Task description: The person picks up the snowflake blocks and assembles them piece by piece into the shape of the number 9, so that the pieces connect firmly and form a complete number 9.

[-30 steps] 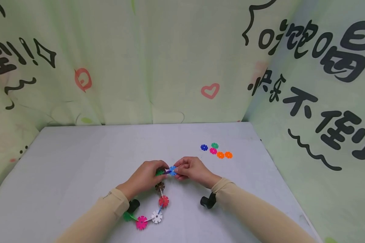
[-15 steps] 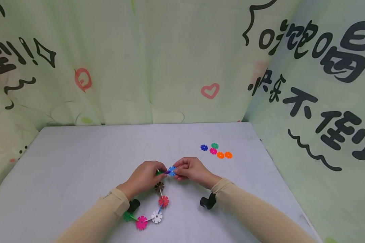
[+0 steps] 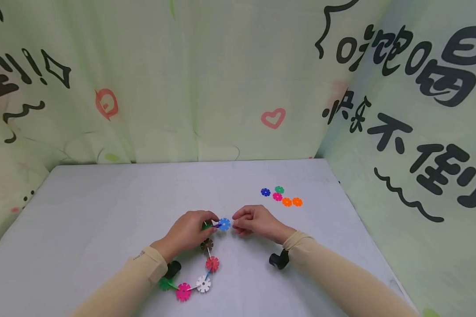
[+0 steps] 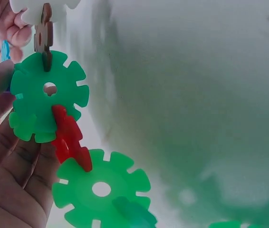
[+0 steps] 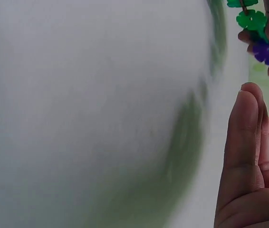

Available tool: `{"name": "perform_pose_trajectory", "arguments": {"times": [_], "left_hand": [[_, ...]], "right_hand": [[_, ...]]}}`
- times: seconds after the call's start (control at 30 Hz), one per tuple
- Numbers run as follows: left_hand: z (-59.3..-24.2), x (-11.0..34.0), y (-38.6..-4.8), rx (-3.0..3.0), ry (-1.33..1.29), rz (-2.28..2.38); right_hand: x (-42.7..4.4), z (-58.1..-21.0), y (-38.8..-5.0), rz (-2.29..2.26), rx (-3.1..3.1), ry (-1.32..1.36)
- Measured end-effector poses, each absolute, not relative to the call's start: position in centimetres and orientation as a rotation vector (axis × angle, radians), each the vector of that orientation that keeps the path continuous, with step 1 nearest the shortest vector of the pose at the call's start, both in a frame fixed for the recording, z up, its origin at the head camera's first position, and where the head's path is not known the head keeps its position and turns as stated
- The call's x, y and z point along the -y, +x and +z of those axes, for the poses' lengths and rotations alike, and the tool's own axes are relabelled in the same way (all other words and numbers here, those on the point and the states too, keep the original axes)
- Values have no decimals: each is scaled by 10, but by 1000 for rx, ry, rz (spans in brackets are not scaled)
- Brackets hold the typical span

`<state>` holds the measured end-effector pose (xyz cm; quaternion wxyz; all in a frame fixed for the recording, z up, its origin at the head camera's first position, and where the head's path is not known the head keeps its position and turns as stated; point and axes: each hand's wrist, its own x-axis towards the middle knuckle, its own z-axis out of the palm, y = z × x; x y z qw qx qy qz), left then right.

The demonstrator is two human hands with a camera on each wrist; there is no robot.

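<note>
A chain of interlocking snowflake discs hangs from my left hand (image 3: 188,229), which pinches it near its far end. At that tip a light blue disc (image 3: 224,224) is slotted into a purple disc (image 5: 263,53), which joins a green disc (image 4: 34,90). A red disc (image 4: 69,135) links that region to another green disc (image 4: 101,173) in the left wrist view. My right hand (image 3: 259,223) is just right of the light blue disc, apart from it, holding nothing, its fingers fairly straight in the right wrist view. The left forearm hides part of the chain.
Loose discs lie at the back right of the white table (image 3: 143,189): dark blue (image 3: 265,192), green (image 3: 279,189), pink (image 3: 277,197) and two orange (image 3: 287,202). Nearer, the chain's brown, red, white and pink discs (image 3: 183,292) curve beside the left forearm. A printed curtain stands behind.
My right hand has let go of the light blue disc and moved slightly right. The left hand keeps its hold on the chain, almost in place.
</note>
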<state>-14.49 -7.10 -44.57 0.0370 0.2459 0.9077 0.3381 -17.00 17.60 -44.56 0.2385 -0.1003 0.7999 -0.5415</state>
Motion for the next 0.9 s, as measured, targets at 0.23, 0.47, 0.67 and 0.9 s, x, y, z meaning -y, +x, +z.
{"name": "perform_pose_trajectory", "arguments": {"times": [0.23,0.47,0.67,0.9], "left_hand": [[-447,70,-145,-2773,718,1037],[-447,71,-143,-2778,705,1048],[-449,73,-144,-2772,722,1042],[-450,74,-145,-2768,733,1034]], "right_hand": [[-210,-447,-174,-1380,-2296,-227],[-259,-443,-182,-1284,-2474,-171],[-302,-444,-197,-1195,-2634,-47],[-338,-451,-206,-1161,-2630,21]]}}
